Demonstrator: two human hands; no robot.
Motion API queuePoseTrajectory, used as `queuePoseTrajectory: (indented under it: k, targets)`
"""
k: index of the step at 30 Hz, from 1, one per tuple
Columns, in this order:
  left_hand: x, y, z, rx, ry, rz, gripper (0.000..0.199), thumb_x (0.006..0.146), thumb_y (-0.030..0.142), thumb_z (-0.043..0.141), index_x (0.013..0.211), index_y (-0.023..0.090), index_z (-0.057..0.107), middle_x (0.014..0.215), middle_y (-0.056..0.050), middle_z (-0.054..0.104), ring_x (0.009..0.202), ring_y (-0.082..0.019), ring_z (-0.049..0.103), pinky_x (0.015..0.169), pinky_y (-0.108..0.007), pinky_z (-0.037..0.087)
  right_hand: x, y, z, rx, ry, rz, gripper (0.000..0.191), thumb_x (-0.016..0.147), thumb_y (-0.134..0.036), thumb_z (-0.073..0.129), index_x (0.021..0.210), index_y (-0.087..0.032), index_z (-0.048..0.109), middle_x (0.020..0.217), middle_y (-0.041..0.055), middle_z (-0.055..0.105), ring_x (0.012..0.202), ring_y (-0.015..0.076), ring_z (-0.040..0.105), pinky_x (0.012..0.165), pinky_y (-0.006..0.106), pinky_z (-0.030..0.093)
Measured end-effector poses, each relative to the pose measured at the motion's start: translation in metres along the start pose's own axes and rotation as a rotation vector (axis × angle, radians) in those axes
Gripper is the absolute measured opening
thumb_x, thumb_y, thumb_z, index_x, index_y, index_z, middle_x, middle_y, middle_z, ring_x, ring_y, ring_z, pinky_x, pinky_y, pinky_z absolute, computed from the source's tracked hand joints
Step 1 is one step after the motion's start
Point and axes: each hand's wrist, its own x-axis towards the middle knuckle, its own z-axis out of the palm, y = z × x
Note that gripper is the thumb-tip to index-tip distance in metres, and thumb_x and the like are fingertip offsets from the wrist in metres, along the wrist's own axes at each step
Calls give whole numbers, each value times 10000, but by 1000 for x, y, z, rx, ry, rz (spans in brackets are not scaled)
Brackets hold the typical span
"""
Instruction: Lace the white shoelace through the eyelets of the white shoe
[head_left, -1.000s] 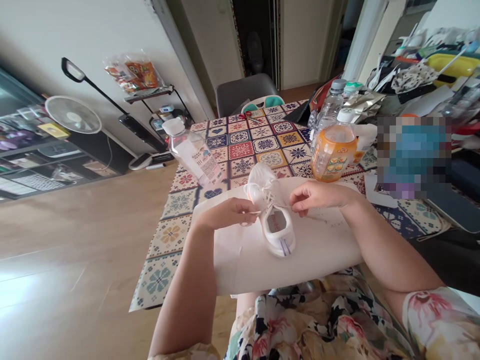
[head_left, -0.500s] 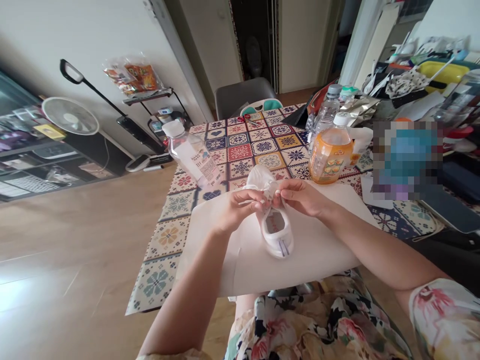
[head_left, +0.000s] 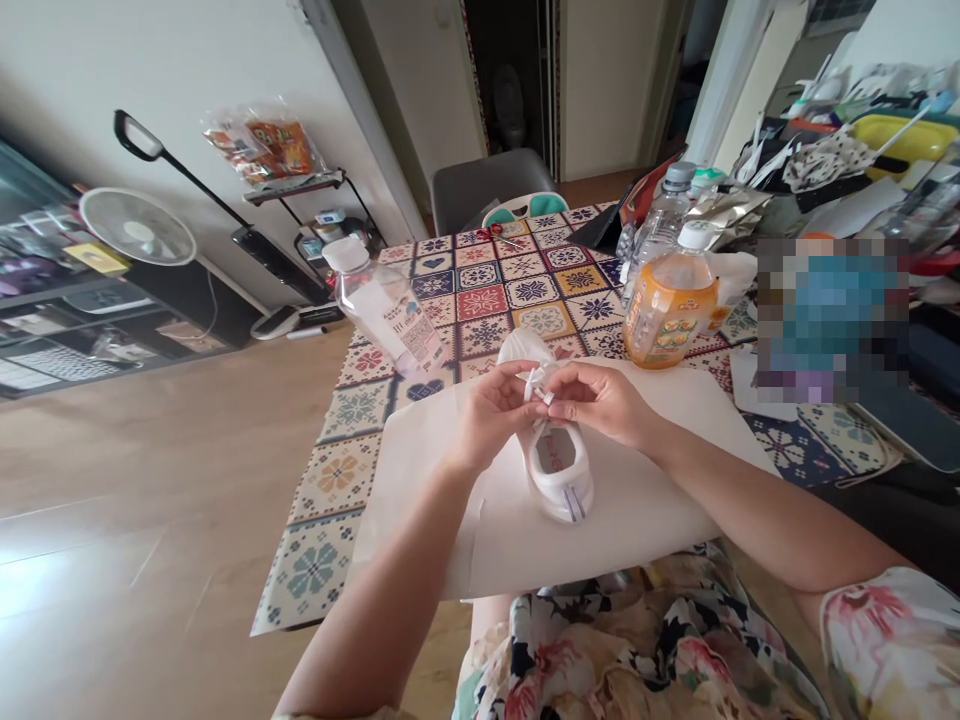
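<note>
A white shoe (head_left: 561, 490) lies on a white sheet (head_left: 442, 500), its heel toward me and its toe pointing away. White shoelaces (head_left: 537, 384) stand up in a loop over the shoe's tongue. My left hand (head_left: 495, 412) pinches the lace from the left side. From the right, my right hand (head_left: 600, 402) pinches the lace close to the left fingertips. The fingers cover part of the lacing, so how the laces cross there is hidden. Reddish print shows on the insole inside the shoe opening.
Beyond the sheet is a patterned tablecloth (head_left: 480, 300). A clear bottle with a white cap (head_left: 386, 315) stands left of the shoe. An orange-labelled bottle (head_left: 670, 305) stands to the right, with clutter behind it. Red scissors (head_left: 495, 233) lie near the far edge, by a chair (head_left: 487, 185).
My hands have drawn closer together over the shoe, and a lace loop now shows between the fingers. The shoe appears slightly further right in view.
</note>
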Motion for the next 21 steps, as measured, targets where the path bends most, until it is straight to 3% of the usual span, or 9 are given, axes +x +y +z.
queuePoseTrajectory:
  k: [5,8,10,12,15,18,20,21]
  targets:
    - [-2,4,4,71,25,9,317,567,221,907,810,196,705,686,17,709,637,-133,662,642,-247,542,-3,-1,1,-37,14,-39,247,757,-409,805,819,-202,685,770,12,693,664,154,671,642,281,553]
    - [-1,13,-8,104,56,52,274,556,283,915,677,186,689,645,14,681,562,-106,591,560,-222,484,-3,1,1,-53,36,-44,269,803,-459,756,827,-202,683,684,9,693,628,162,673,611,277,531]
    - [0,23,-23,93,116,140,282,579,348,906,703,192,707,560,39,608,465,-69,456,467,-201,380,-2,3,1,-34,66,-39,298,789,-478,766,837,-197,678,623,-1,681,599,160,666,596,270,517]
    - [1,31,-38,66,219,287,287,699,475,813,797,217,736,479,60,496,445,-79,356,458,-213,331,0,4,1,-16,78,-37,319,772,-487,779,832,-192,675,605,-3,678,584,158,661,587,267,510]
    - [1,37,-46,243,332,479,311,785,530,725,789,221,755,614,8,603,609,-129,474,617,-250,418,1,4,2,-13,46,-36,322,767,-490,783,829,-192,674,605,0,678,584,160,662,580,267,507]
    - [-1,30,-34,469,93,381,304,715,469,811,882,219,774,886,-48,731,844,-194,600,796,-298,446,0,2,3,-21,31,-61,307,782,-484,771,826,-196,678,613,1,675,591,160,660,579,268,509]
    - [-3,21,-21,521,-42,247,381,635,408,878,941,207,771,894,-65,748,860,-213,638,829,-316,455,0,1,4,-35,30,-81,289,788,-473,767,810,-199,679,648,4,681,600,156,661,583,266,516]
    - [-4,16,-15,524,-38,207,392,601,370,903,929,203,769,857,-59,748,830,-208,647,816,-312,462,-1,0,4,-44,28,-89,281,788,-467,768,803,-201,678,676,6,687,606,154,664,589,267,523]
